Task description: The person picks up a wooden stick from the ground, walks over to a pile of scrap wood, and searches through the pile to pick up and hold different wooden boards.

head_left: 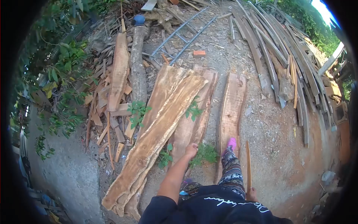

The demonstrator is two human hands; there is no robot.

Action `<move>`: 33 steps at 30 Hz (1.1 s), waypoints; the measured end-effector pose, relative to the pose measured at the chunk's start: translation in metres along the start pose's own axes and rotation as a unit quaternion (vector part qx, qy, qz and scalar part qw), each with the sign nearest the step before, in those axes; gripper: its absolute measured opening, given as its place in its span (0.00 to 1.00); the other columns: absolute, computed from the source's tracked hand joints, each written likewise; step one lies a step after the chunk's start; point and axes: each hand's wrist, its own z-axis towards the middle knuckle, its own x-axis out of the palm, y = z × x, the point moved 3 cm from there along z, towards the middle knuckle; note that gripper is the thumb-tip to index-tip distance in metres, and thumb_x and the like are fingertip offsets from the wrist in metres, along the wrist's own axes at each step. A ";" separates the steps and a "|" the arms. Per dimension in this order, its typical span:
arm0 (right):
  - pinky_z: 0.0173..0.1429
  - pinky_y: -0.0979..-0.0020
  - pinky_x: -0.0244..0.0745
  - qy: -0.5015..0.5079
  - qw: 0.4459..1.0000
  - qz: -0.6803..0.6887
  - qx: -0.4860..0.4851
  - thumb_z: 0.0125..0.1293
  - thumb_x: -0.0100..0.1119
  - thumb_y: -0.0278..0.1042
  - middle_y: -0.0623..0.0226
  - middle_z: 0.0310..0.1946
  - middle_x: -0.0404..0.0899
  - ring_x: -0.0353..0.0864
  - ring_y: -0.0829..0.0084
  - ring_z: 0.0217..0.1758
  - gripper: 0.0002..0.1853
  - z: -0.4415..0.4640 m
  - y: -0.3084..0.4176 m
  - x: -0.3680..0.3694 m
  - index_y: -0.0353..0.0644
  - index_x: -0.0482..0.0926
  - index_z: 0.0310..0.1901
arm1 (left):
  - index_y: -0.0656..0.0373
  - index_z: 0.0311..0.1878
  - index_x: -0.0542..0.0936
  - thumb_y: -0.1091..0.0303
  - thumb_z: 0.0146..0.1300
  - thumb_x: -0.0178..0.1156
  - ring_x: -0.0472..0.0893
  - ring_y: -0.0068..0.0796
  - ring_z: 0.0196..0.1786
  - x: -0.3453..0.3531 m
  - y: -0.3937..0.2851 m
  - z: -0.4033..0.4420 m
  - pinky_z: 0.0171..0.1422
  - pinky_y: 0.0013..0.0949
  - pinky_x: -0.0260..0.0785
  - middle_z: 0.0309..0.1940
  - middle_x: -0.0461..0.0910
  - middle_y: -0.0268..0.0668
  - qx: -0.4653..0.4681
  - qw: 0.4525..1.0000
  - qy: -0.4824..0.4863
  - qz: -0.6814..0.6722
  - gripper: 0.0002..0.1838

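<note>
Lower right: one right hand [252,195] grips one wooden strip [248,164]. Lower centre: one left hand [191,150], curled; contents indiscernible.

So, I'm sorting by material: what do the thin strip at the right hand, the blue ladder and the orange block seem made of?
Thin strip: likely bare wood, from its unpainted yellow-brown tone.
Blue ladder: probably painted metal, given its slim, even lines, though painted wood is possible.
Orange block: perhaps unglazed brick, judging by its colour and boxy shape.
</note>
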 end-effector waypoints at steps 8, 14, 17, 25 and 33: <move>0.18 0.68 0.73 0.045 0.994 -0.082 0.059 0.69 0.42 0.44 0.56 0.20 0.76 0.77 0.67 0.15 0.18 0.191 0.223 -0.096 0.36 0.70 0.44 | 0.56 0.34 0.82 0.76 0.45 0.63 0.82 0.32 0.29 0.070 -0.063 0.066 0.35 0.34 0.73 0.27 0.82 0.40 -0.210 0.974 -0.022 0.081 0.10; 0.18 0.69 0.72 0.044 0.993 -0.093 -0.054 0.70 0.40 0.45 0.56 0.21 0.75 0.75 0.69 0.16 0.17 0.307 0.445 -0.123 0.38 0.69 0.45 | 0.59 0.37 0.81 0.73 0.47 0.64 0.81 0.28 0.27 0.068 -0.190 0.115 0.30 0.30 0.72 0.26 0.81 0.37 -0.251 0.967 -0.019 -0.040 0.11; 0.19 0.69 0.72 0.041 0.995 -0.055 -0.077 0.70 0.41 0.46 0.57 0.21 0.76 0.76 0.70 0.17 0.18 0.371 0.523 -0.108 0.38 0.70 0.47 | 0.60 0.39 0.80 0.73 0.48 0.64 0.80 0.27 0.27 0.079 -0.191 0.188 0.29 0.30 0.72 0.27 0.81 0.37 -0.273 0.952 -0.009 -0.140 0.12; 0.19 0.71 0.72 0.098 0.988 -0.108 -0.047 0.70 0.43 0.45 0.60 0.21 0.75 0.75 0.72 0.16 0.19 0.432 0.699 -0.082 0.38 0.71 0.50 | 0.60 0.42 0.78 0.73 0.52 0.59 0.77 0.28 0.26 0.095 -0.326 0.418 0.29 0.30 0.70 0.28 0.79 0.37 -0.213 0.968 -0.033 -0.128 0.12; 0.17 0.73 0.70 0.137 0.929 -0.309 -0.152 0.68 0.50 0.46 0.61 0.17 0.75 0.74 0.73 0.14 0.18 0.468 0.902 -0.042 0.38 0.74 0.45 | 0.60 0.47 0.77 0.69 0.55 0.61 0.78 0.25 0.31 0.070 -0.512 0.546 0.35 0.29 0.70 0.31 0.79 0.36 -0.113 0.965 -0.057 -0.232 0.16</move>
